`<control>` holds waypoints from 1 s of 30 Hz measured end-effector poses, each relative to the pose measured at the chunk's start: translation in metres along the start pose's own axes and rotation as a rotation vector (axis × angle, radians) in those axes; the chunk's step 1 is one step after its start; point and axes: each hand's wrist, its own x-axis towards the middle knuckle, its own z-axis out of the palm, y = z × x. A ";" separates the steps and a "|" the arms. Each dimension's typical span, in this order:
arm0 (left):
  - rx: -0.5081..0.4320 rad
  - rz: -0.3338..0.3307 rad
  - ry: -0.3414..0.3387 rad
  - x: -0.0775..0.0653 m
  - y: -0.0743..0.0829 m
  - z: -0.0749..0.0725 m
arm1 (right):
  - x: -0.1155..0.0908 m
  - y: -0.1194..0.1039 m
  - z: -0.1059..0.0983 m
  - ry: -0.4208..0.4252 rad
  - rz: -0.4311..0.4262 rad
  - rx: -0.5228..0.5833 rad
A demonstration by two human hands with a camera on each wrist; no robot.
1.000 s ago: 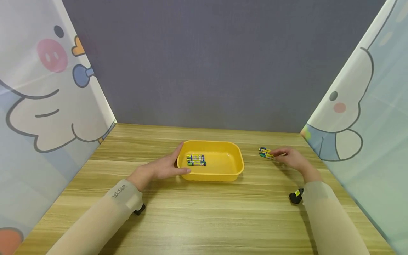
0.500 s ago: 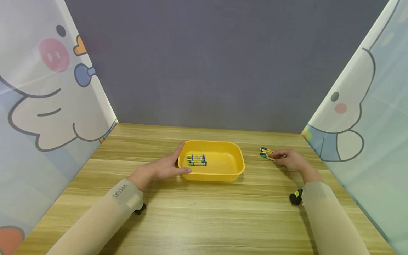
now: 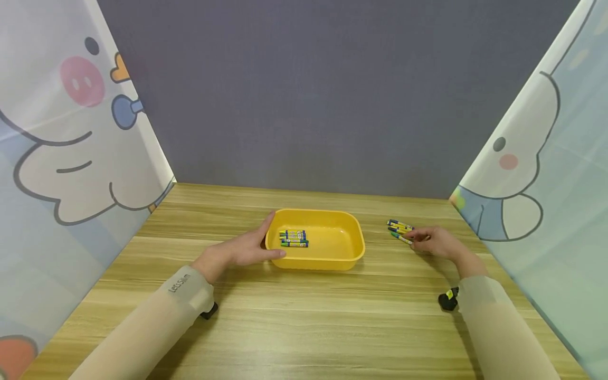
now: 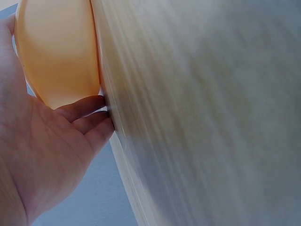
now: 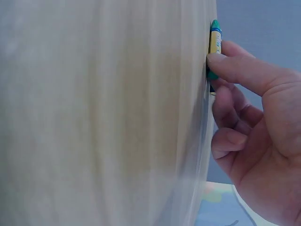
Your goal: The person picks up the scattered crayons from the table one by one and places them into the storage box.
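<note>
A yellow plastic tray (image 3: pixel 328 264) sits on the table, with several crayons (image 3: pixel 294 244) side by side in its left part. My left hand (image 3: pixel 243 249) holds the tray's left end, thumb over the near rim and index finger at the far left corner. In the left wrist view the other fingers lie against the outer wall of the tray (image 4: pixel 61 47). To the right of the tray, my right hand (image 3: pixel 438 245) pinches a green crayon (image 5: pixel 216 40) between thumb and fingers, its green tip pointing left. Beyond it lie a few blue-banded yellow crayons (image 3: pixel 400 224), partly hidden by the fingers.
Both forearms rest over the wood-grain table (image 3: pixel 304 327). A grey panel (image 3: pixel 309 95) rises along the back edge. Cartoon-printed sheets stand at the left (image 3: pixel 66 158) and right (image 3: pixel 560 211). A small black device (image 3: pixel 448 300) is at the right wrist.
My right hand has drawn slightly back toward me, pulling the green crayon apart from the others and tilting it. The left hand and the tray have stayed in place.
</note>
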 end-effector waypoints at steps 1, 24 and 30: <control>0.001 0.001 0.000 0.000 0.000 0.000 | 0.000 0.000 0.000 0.002 0.007 0.000; 0.010 -0.018 0.010 -0.001 0.003 0.000 | 0.029 -0.118 0.019 0.008 -0.167 0.154; 0.029 -0.019 0.014 0.000 0.002 0.000 | 0.044 -0.145 0.041 -0.044 -0.203 0.188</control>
